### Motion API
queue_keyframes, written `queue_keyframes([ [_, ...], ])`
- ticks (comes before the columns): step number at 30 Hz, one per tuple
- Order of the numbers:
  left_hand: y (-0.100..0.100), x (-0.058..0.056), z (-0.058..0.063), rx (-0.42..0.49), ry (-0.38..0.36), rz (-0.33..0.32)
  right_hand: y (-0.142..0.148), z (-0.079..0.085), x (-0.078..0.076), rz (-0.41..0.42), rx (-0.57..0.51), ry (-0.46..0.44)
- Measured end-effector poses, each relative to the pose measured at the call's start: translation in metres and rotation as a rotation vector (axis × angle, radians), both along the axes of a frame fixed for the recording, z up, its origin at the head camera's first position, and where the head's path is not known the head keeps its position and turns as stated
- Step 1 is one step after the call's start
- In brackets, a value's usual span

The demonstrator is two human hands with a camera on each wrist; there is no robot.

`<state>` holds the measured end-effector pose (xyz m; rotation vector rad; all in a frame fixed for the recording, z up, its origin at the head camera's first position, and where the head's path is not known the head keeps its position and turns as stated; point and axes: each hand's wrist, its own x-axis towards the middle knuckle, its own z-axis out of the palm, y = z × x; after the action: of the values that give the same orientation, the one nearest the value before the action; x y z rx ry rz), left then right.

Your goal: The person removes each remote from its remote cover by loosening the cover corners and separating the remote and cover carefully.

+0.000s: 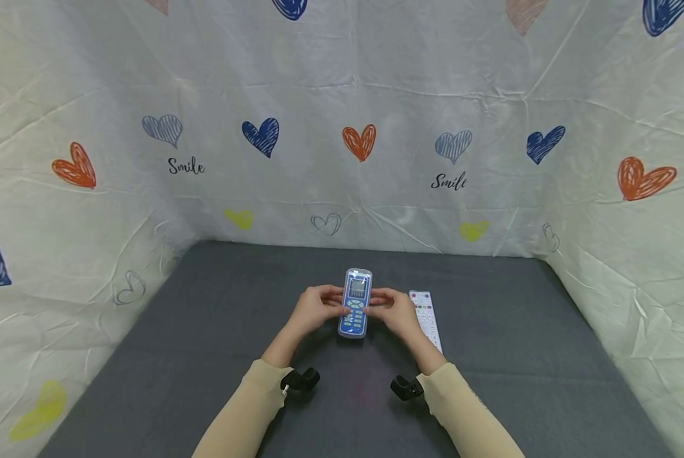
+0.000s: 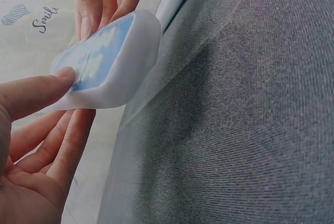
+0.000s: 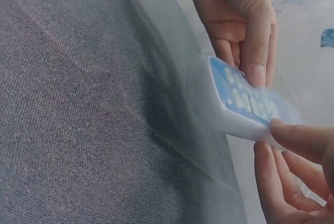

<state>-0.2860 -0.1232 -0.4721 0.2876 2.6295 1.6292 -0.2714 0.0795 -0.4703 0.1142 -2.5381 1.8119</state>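
Note:
Both hands hold a blue-faced remote control (image 1: 355, 304) with a white body and a small grey screen, raised over the dark cloth. My left hand (image 1: 316, 306) grips its left side, thumb on the button face and fingers underneath, as the left wrist view shows. On the opposite side my right hand (image 1: 395, 309) pinches it the same way, its thumb (image 3: 300, 138) on the face near the edge. The screen end points away from me. A slim white remote control (image 1: 426, 320) lies on the cloth just right of my right hand, partly hidden behind the wrist.
A dark grey cloth (image 1: 233, 375) covers the tabletop. White sheets (image 1: 399, 57) printed with hearts and the word Smile rise at the back and on both sides. Black bands with small devices (image 1: 300, 380) sit at the wrists.

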Motion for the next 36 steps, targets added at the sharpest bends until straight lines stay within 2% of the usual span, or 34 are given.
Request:
queue_keyframes([
  [7, 0.0012, 0.0005, 0.0017, 0.009, 0.033, 0.012, -0.0011, 0.0013, 0.0007, -0.009, -0.067, 0.028],
  [14, 0.0007, 0.0009, 0.0021, 0.055, 0.073, 0.019, -0.0022, 0.0051, 0.004, -0.023, -0.068, 0.062],
  [23, 0.0027, 0.0019, 0.0041, 0.081, 0.089, 0.047, -0.0044, 0.0042, 0.0058, -0.066, -0.073, 0.099],
  [27, 0.0038, 0.0027, 0.0042, 0.087, 0.091, 0.063, -0.0055, 0.0052, 0.0067, -0.076, -0.107, 0.079],
  [36, 0.0047, 0.0029, 0.0024, 0.11, 0.122, 0.062, -0.0063, 0.0067, 0.0079, -0.041, -0.345, -0.061],
])
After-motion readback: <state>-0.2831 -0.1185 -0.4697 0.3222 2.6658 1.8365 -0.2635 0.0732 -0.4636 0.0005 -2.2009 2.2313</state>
